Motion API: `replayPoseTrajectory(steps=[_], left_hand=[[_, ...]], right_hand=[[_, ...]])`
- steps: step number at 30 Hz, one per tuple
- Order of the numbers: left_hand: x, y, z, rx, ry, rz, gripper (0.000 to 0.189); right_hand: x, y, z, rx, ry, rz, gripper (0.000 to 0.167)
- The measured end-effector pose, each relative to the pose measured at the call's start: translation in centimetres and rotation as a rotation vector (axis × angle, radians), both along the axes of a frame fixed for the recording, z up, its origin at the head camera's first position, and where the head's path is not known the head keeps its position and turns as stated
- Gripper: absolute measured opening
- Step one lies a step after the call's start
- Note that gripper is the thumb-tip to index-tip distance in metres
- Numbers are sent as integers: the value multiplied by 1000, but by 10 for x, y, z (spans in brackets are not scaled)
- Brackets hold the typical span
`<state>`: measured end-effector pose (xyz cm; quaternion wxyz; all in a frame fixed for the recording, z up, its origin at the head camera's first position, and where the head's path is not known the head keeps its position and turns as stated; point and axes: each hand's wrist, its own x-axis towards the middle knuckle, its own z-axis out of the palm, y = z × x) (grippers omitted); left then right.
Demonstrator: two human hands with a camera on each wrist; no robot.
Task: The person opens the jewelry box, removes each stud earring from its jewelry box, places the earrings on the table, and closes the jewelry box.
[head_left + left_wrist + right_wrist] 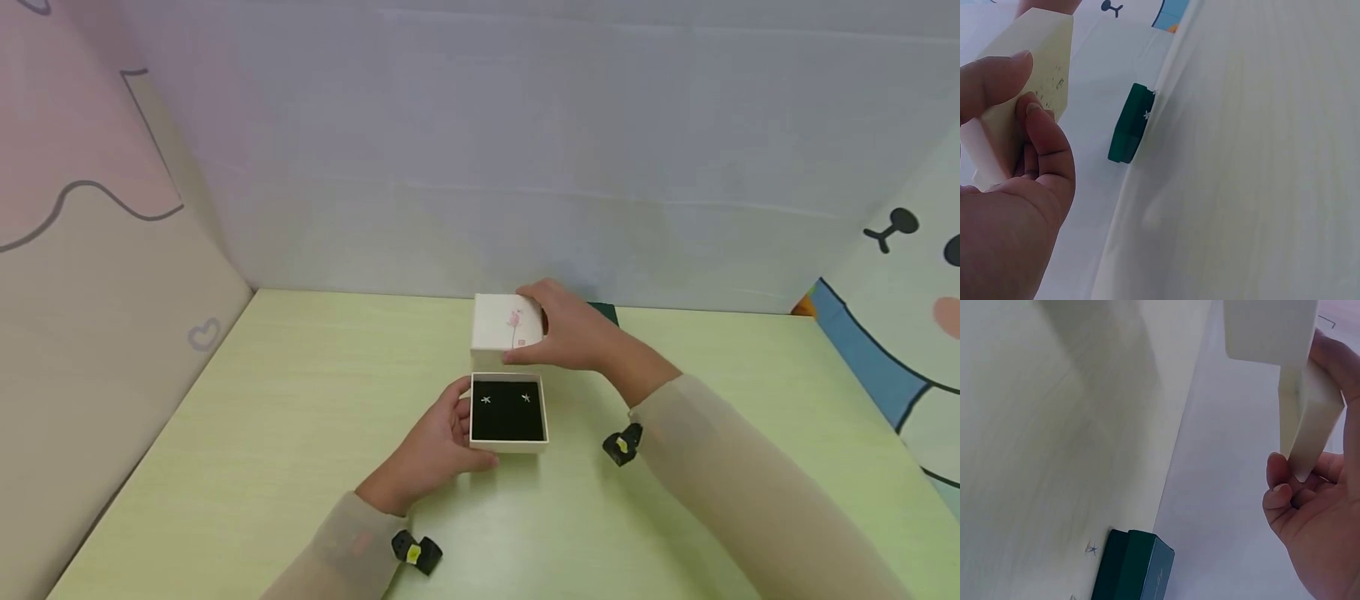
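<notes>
Holding both halves from my end: left hand (438, 442) gripping the white square cardboard box base (508, 447), right hand (573, 329) clamped on the white square cardboard lid (495, 321) with pink flower print; both look raised off the bench (262, 458), near the middle of its back edge. Main risk I'd flag: tilting the base could tip out the black square insert (508, 421) and its two small silvery star-shaped pieces (486, 400). Weak grip drops the lid; a careless right wrist bumps the dark green box (1135, 565) by that edge. Writing: lid's red mark, base's underside print, green box's pale script, all unreadable.
</notes>
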<state>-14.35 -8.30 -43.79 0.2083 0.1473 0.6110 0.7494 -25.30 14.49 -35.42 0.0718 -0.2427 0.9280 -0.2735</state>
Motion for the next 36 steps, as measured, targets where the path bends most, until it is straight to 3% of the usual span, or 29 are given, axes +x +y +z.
replayPoseTrajectory(steps=[11,20,25,36], left_hand=[[1,4,2,-2,-3,0,108],[1,10,-1,14,7,-23,103],[2,12,-2,9,9,-26,104],[5,11,1,0,6,-27,105]], right_hand=[[-35,-6,-23,28,-39,-22,99],[-53,6,-48,230,-72,-56,109],[-57,7,-56,262,-40,-40,108],[-58,-9,-60,346,-16,16,86]])
